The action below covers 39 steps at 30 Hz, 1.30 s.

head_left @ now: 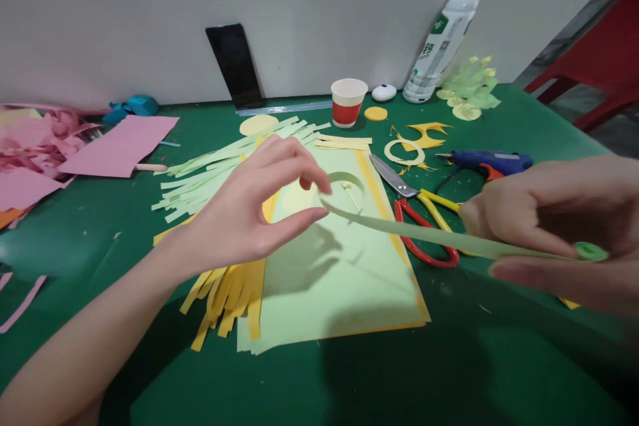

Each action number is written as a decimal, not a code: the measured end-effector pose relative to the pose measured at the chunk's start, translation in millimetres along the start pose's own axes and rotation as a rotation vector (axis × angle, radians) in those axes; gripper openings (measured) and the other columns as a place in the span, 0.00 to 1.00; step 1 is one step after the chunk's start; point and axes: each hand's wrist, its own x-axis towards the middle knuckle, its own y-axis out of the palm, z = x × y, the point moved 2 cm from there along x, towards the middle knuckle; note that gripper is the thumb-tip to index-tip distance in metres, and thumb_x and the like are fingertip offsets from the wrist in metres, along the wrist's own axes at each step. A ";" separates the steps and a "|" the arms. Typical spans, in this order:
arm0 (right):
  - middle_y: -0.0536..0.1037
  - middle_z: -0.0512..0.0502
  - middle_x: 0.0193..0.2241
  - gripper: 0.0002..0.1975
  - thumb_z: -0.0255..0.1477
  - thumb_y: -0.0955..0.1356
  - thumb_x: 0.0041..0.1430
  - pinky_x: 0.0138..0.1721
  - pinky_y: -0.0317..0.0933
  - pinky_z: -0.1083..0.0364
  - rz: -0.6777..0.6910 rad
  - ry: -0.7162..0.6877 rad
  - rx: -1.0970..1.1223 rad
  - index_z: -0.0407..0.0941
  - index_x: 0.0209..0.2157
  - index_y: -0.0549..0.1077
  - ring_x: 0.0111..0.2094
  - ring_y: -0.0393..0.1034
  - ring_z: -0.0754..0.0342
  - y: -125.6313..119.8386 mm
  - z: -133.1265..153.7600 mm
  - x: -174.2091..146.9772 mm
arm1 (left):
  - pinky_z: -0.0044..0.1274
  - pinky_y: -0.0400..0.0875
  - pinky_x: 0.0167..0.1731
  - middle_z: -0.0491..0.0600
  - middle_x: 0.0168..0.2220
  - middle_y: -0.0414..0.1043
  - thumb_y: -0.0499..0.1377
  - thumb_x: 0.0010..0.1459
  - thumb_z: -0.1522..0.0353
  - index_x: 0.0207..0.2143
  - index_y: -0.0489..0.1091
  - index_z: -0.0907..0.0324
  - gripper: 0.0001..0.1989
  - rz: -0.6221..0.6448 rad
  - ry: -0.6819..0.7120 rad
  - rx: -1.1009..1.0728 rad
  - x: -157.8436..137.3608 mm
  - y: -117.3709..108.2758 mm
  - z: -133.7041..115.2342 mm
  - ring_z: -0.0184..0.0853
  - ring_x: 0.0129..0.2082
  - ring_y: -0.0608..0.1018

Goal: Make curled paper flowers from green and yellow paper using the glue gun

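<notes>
Right now I have a long, thin strip of pale green paper [424, 231] stretched between my two hands, up above the green counter [200, 393]. My right hand [519, 206] is closed, with finger and thumb pinching the strip next to a small green roll [592, 251]. My left hand [259, 206] is partly open. Its pointing finger and thumb are a little apart, and the strip runs by their tips. I can't tell if they squeeze it. On the far side of these tips, the loose end bends round in a curl.

Under the strip lies a pile of light green sheets [344, 279], with yellow paper peeking out along the right edge. Cut green strips [200, 166] spread out to the left, and cut yellow strips [224, 299] lie nearer to me. Just right of the pile are scissors [402, 186] with one red handle and one yellow. Past them, a blue glue gun [492, 160] lies near my right hand. On the far side stand a red and white cup [347, 103] and a bottle [439, 46] that leans on the wall [299, 0]. Pink paper [120, 146] lies far to the left.
</notes>
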 end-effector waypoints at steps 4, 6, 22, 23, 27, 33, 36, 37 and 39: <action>0.54 0.56 0.15 0.18 0.30 0.69 0.51 0.10 0.38 0.62 0.060 -0.019 -0.021 0.45 0.18 0.56 0.14 0.45 0.65 14.6 0.1 11.9 | 0.25 0.63 0.36 0.47 0.32 0.64 0.58 0.56 0.69 0.41 0.67 0.58 0.10 -0.033 -0.054 -0.089 -0.1 3.0 -5.1 0.32 0.33 0.67; 0.55 0.57 0.15 0.17 0.30 0.70 0.50 0.11 0.40 0.63 0.069 0.030 0.009 0.45 0.18 0.57 0.15 0.46 0.65 20.0 -2.3 16.5 | 0.22 0.63 0.29 0.44 0.27 0.64 0.56 0.56 0.71 0.39 0.69 0.58 0.07 -0.035 -0.054 -0.142 -0.9 6.2 -10.8 0.29 0.27 0.66; 0.55 0.58 0.13 0.13 0.27 0.72 0.43 0.14 0.40 0.62 0.053 0.196 0.080 0.44 0.18 0.62 0.16 0.47 0.65 44.0 -5.1 22.8 | 0.14 0.57 0.16 0.39 0.17 0.64 0.57 0.57 0.70 0.32 0.72 0.60 0.05 0.221 -0.117 -0.371 -6.6 30.7 -31.4 0.22 0.16 0.60; 0.55 0.58 0.14 0.14 0.27 0.72 0.43 0.15 0.41 0.63 0.064 0.217 0.071 0.44 0.18 0.61 0.16 0.47 0.65 43.9 -4.9 22.6 | 0.14 0.57 0.17 0.40 0.18 0.65 0.56 0.57 0.71 0.31 0.72 0.61 0.05 0.220 -0.105 -0.360 -6.7 30.0 -31.5 0.22 0.16 0.60; 0.55 0.58 0.15 0.16 0.24 0.69 0.46 0.16 0.44 0.63 0.147 0.172 0.011 0.44 0.18 0.55 0.17 0.47 0.65 39.1 -5.0 21.3 | 0.13 0.59 0.19 0.41 0.19 0.67 0.55 0.58 0.72 0.29 0.70 0.62 0.06 0.210 -0.085 -0.323 -6.2 25.6 -30.9 0.22 0.18 0.62; 0.61 0.55 0.22 0.17 0.15 0.65 0.47 0.23 0.53 0.65 0.149 -0.121 0.093 0.43 0.19 0.52 0.23 0.55 0.64 31.7 -8.2 19.4 | 0.13 0.59 0.19 0.41 0.19 0.66 0.57 0.56 0.74 0.27 0.69 0.63 0.05 0.167 -0.104 -0.337 -3.0 20.5 -27.0 0.22 0.18 0.64; 0.64 0.55 0.25 0.16 0.13 0.65 0.46 0.27 0.57 0.65 0.139 -0.154 0.136 0.44 0.20 0.54 0.27 0.59 0.65 33.9 -9.8 19.3 | 0.13 0.59 0.19 0.41 0.18 0.65 0.57 0.56 0.74 0.26 0.69 0.63 0.05 0.179 -0.122 -0.335 -2.6 21.5 -26.2 0.22 0.17 0.63; 0.65 0.56 0.25 0.15 0.13 0.65 0.47 0.27 0.57 0.65 0.130 -0.149 0.146 0.44 0.21 0.57 0.27 0.60 0.64 34.5 -10.5 19.4 | 0.13 0.59 0.19 0.41 0.18 0.65 0.57 0.55 0.74 0.26 0.69 0.63 0.05 0.180 -0.122 -0.339 -2.6 22.0 -26.3 0.22 0.17 0.63; 0.66 0.56 0.26 0.13 0.15 0.65 0.49 0.26 0.58 0.65 0.114 -0.119 0.145 0.48 0.28 0.64 0.27 0.62 0.63 34.9 -12.3 19.5 | 0.13 0.59 0.19 0.40 0.18 0.65 0.57 0.55 0.74 0.26 0.69 0.62 0.05 0.169 -0.112 -0.343 -2.8 22.4 -26.8 0.21 0.17 0.63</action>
